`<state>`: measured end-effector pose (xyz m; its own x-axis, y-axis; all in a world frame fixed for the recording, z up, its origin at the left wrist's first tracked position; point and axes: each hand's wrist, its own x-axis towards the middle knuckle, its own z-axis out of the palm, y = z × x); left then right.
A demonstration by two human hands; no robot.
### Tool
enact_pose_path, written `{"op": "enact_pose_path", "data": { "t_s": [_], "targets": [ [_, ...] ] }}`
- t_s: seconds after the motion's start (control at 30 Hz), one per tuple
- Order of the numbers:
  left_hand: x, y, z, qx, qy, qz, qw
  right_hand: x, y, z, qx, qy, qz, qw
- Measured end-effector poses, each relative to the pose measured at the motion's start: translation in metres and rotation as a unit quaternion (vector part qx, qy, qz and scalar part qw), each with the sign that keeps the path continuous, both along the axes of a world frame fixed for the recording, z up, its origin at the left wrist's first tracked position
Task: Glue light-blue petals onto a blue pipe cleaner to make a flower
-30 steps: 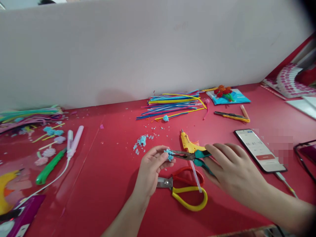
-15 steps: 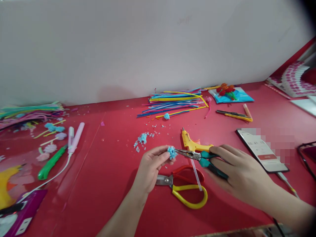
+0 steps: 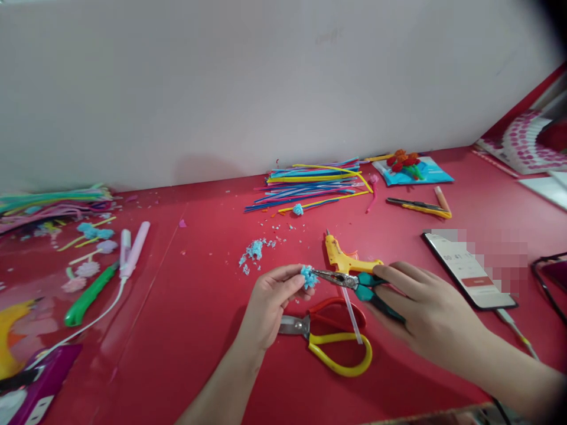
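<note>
My left hand (image 3: 271, 301) pinches a small fluffy blue pipe-cleaner flower (image 3: 308, 275) between thumb and fingers, just above the red table (image 3: 199, 330). My right hand (image 3: 427, 316) grips the teal handles of needle-nose pliers (image 3: 349, 281); the jaw tips touch the flower's right side. Under the pliers lie a yellow glue gun (image 3: 343, 258) with a clear glue stick and scissors (image 3: 330, 333) with one red and one yellow handle.
A bundle of coloured pipe cleaners (image 3: 310, 183) lies by the white back board, blue fluff scraps (image 3: 254, 251) in front. A phone (image 3: 467, 268) rests at right, a utility knife (image 3: 419, 206) beyond it. At left are a green cutter (image 3: 88, 295), a pink corded tool (image 3: 133, 251) and small flowers.
The pliers' tips stay at the blue flower; my right hand has slid slightly right along the handles and both hands have shifted a little. The view has drifted slightly.
</note>
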<state>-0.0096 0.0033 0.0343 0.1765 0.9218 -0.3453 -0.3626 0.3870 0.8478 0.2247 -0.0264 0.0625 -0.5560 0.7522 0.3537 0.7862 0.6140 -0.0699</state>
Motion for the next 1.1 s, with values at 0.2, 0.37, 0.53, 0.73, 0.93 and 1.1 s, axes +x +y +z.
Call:
{"op": "enact_pose_path", "data": {
  "t_s": [0.2,0.37,0.53,0.73,0.93,1.1],
  "targets": [
    [-0.001,0.0,0.001,-0.011,-0.022,-0.015,1.0,0.002,-0.002,-0.007,0.064,-0.083,0.009,0.994],
    [-0.002,0.0,0.002,-0.019,-0.042,-0.038,0.998,0.008,-0.005,-0.012,0.115,-0.115,0.018,0.987],
    [-0.003,0.001,0.002,-0.027,-0.054,-0.061,0.996,0.009,-0.008,-0.01,0.14,-0.134,0.031,0.981],
    [-0.003,0.003,-0.001,-0.039,-0.067,-0.064,0.995,0.005,-0.008,-0.012,0.133,-0.11,0.015,0.985],
    [-0.002,0.001,-0.003,-0.003,-0.047,-0.039,0.998,-0.004,-0.012,-0.014,0.095,-0.058,-0.04,0.993],
    [-0.002,0.002,-0.004,0.007,-0.052,-0.005,0.999,-0.009,-0.012,-0.011,0.089,-0.027,-0.056,0.994]
  ]
}}
